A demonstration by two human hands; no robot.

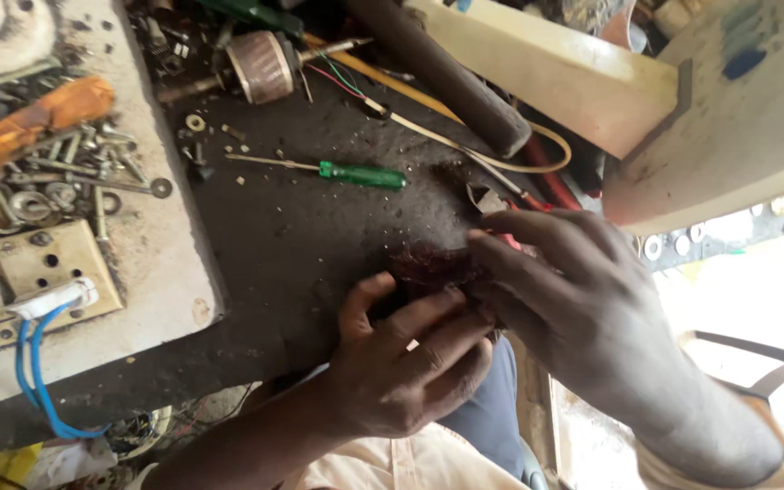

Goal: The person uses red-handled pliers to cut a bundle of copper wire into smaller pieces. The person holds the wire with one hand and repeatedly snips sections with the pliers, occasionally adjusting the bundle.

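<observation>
Left hand (401,363) and right hand (583,308) both curl their fingers closed around a dark reddish tangle (433,269) — perhaps copper winding — at the edge of a grimy black workbench (319,245); beyond lie a green-handled screwdriver (360,174) and loose bolts (56,177) — cluttered workshop

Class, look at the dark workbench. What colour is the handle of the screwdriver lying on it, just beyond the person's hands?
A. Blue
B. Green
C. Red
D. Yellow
B: the screwdriver lying on the workbench has a clear green handle with a thin metal shaft, beyond the left hand and right hand.
</observation>
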